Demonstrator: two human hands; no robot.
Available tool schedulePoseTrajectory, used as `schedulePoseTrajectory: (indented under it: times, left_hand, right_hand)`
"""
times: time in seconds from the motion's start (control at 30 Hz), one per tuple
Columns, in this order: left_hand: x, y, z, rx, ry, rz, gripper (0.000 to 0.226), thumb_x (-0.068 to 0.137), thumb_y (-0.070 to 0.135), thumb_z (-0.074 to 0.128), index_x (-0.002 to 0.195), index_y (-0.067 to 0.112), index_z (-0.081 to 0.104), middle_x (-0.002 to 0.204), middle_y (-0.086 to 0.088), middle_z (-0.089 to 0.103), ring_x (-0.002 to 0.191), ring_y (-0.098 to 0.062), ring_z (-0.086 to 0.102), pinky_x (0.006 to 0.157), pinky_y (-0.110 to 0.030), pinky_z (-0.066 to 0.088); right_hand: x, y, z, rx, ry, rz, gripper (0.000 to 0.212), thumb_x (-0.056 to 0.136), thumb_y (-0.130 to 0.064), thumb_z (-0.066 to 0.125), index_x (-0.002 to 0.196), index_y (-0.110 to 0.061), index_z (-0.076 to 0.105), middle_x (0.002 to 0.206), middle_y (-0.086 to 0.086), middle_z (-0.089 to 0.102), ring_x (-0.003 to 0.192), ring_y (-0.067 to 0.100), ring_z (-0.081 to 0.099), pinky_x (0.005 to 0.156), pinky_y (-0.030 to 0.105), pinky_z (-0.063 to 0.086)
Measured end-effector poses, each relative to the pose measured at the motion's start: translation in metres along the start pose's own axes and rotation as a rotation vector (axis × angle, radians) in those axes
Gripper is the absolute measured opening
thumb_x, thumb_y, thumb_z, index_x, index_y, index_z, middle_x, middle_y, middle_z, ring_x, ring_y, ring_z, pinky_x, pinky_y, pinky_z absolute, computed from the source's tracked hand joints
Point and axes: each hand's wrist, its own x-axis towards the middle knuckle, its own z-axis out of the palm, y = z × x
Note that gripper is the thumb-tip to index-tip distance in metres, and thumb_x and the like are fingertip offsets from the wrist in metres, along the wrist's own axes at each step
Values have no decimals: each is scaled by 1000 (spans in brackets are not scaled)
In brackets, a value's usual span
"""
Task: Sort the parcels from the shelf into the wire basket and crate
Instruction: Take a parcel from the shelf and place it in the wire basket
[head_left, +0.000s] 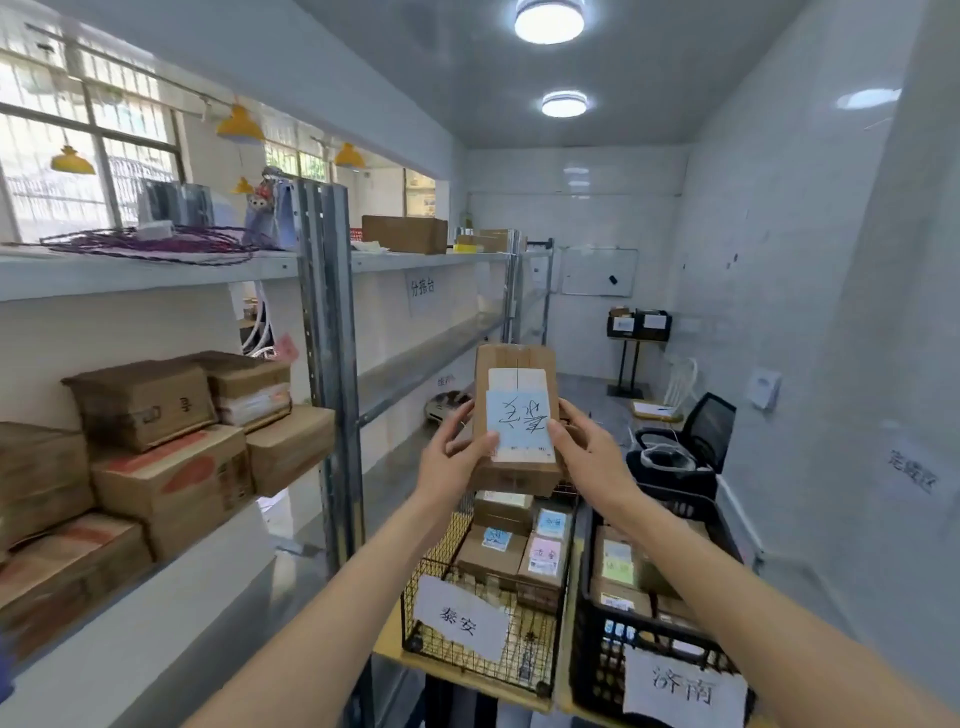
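A person holds one cardboard parcel (517, 415) up at chest height, left hand (453, 457) and right hand (589, 452) pinching its side edges with curled fingers (485, 444), likely to read its blue handwritten label (518, 421). Below wait one wire basket (483, 613) and, right, one black crate (649, 639), each tagged, both part-filled. At least seven boxes (156, 447) sit on the left shelf (208, 545).
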Motion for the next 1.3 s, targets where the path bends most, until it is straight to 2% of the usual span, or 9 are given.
schedulePoseTrajectory:
  times: [0.13,0.23,0.3,0.47,0.6,0.83,0.97,1.13,1.3]
  left_hand:
    - [45,-21,-1,16,-33,-54,60,90,20,73,141,42,49,103,-1,76,86,-16,77,65,-29,60]
    - [84,-41,-2,41,-49,-88,56,92,22,72,140,42,50,93,5,79,85,-17,77,64,-30,61]
    - [113,-57,-1,60,-50,-113,54,93,25,71,139,43,50,92,8,79,85,-17,77,66,-33,61]
    - [194,-106,2,126,-36,-157,55,93,28,70,144,38,49,100,5,74,84,-15,76,70,-35,62]
    - [267,-152,10,174,-22,-206,53,95,29,68,145,34,49,106,6,72,92,-17,74,75,-37,62]
    - [373,-251,31,188,18,-389,48,95,28,69,136,42,49,115,9,68,102,-17,70,87,-47,60]
    - [403,-317,44,220,-1,-489,47,95,30,69,136,43,51,123,-1,67,104,-20,69,88,-46,60]
    - [432,-397,58,262,-46,-585,38,94,30,70,122,52,56,117,-3,68,107,-23,68,95,-46,55]
    - [460,-465,74,293,-105,-665,50,94,31,69,139,44,51,111,6,65,111,-19,63,106,-49,48]
  right_hand:
    - [29,19,4,-28,14,38,58,99,-51,55,153,-35,40,129,-7,65,114,13,65,95,46,57]
    - [63,45,4,-67,6,46,60,93,-59,57,149,-43,41,131,-11,65,118,13,63,98,49,55]
    - [88,66,5,-73,-10,59,55,98,-50,58,149,-41,41,128,-14,66,118,11,63,99,48,54]
    - [160,124,11,-68,-70,123,53,103,-31,56,152,-35,37,122,-19,63,112,3,63,89,26,57]
    - [225,182,12,-101,-107,157,53,104,-34,55,153,-33,37,129,-15,57,113,1,54,82,11,44]
    - [314,301,-1,-236,-139,290,56,105,-39,50,156,-23,36,152,-2,48,134,14,48,105,27,38]
    - [324,375,-8,-390,-118,392,53,106,-38,45,156,-22,35,159,-4,39,144,16,38,116,35,32]
    - [320,449,-5,-542,-185,436,54,107,-39,42,157,-21,32,163,-2,31,149,15,29,118,35,30]
    - [323,489,5,-592,-160,421,54,106,-39,43,158,-29,29,168,-8,13,154,14,17,119,37,28]
